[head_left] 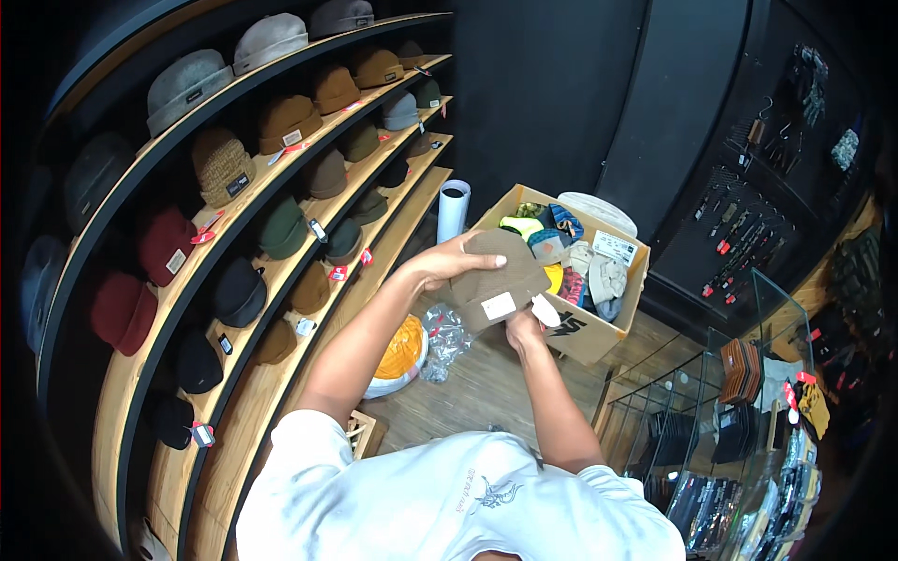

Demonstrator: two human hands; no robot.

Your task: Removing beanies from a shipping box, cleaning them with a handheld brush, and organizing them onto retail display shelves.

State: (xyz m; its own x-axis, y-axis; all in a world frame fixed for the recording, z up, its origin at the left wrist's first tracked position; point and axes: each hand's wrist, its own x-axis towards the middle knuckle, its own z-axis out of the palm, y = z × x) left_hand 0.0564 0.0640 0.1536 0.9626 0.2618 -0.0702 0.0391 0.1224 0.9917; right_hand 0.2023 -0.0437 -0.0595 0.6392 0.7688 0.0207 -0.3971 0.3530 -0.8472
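A brown knit beanie (pixel 493 273) with a pale square label on its cuff is held up in front of me. My left hand (pixel 456 261) grips its upper left side, thumb laid over the front. Under the cuff's lower right, my right hand (pixel 525 327) is closed at the edge, partly hidden by the beanie and a white tag (pixel 544 311) hanging there. Just beyond the beanie stands an open cardboard box (pixel 599 344) filled with caps and hats in several colours.
Curved wooden shelves (pixel 341 309) of beanies rise on the left. On the floor lie crumpled clear plastic (pixel 447 338) and a white-rimmed bag with orange contents (pixel 400 353). A white tube (pixel 454 213) stands by the dark wall. A glass display case (pixel 687 393) is at right.
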